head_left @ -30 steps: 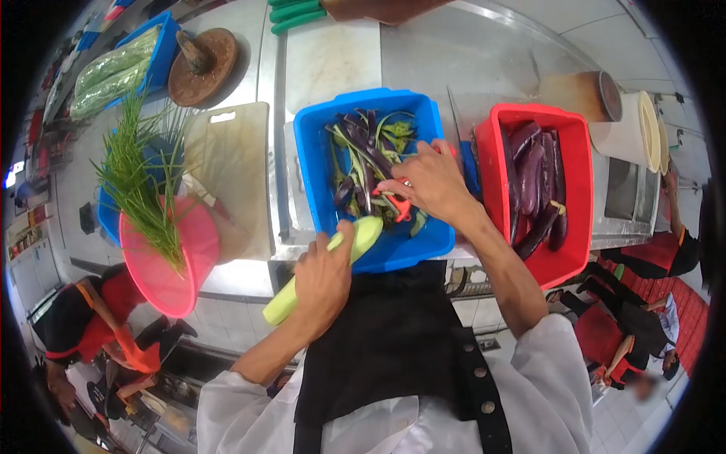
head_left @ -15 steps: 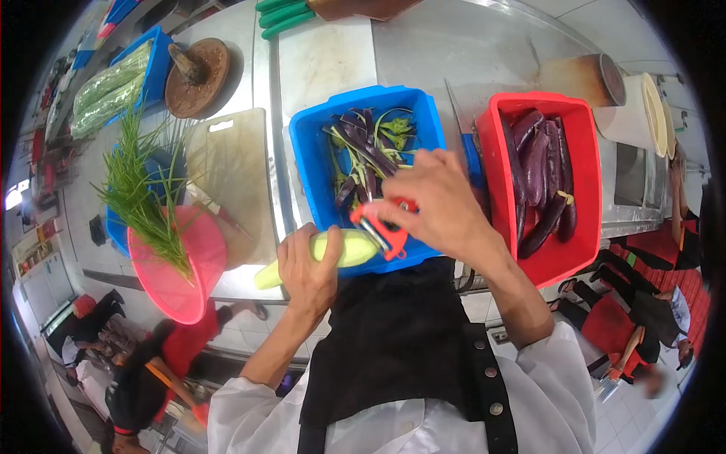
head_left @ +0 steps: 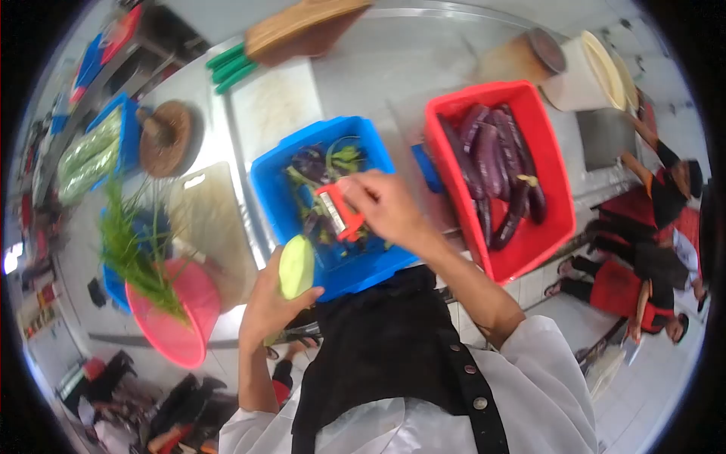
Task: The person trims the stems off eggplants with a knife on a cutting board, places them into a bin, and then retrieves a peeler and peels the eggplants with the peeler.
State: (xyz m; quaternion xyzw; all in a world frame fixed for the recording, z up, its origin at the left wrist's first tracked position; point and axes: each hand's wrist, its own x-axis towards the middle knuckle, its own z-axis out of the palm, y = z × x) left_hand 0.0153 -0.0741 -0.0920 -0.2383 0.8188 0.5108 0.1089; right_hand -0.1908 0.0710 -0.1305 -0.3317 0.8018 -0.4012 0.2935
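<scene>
I see the left hand (head_left: 276, 299) wrapped around a peeled eggplant (head_left: 296, 266), with its pale green end poking up between the thumb and fingers. The eggplant is at the near left corner of the blue tub (head_left: 363, 281), and I can't tell if it touches the rim. The right hand (head_left: 386, 208) grips a red peeler (head_left: 339, 213) and holds it over the middle of the tub, apart from the eggplant. Under the peeler I can see dark purple and green peelings (head_left: 310, 163) in a messy pile. To the right I see a red tub (head_left: 522, 248) with whole purple eggplants (head_left: 491, 155) in it, lying close together. On the left, a pink tub (head_left: 200, 291) has long green leaves (head_left: 132, 257) sticking out of it. A cutting board (head_left: 208, 219) lies between the leaves and the blue tub. Past it, on the far left, I see a brown mortar (head_left: 180, 135) with a pestle (head_left: 155, 127) in it. On the far side, a wooden board (head_left: 302, 34) is next to some green sticks (head_left: 231, 72).
</scene>
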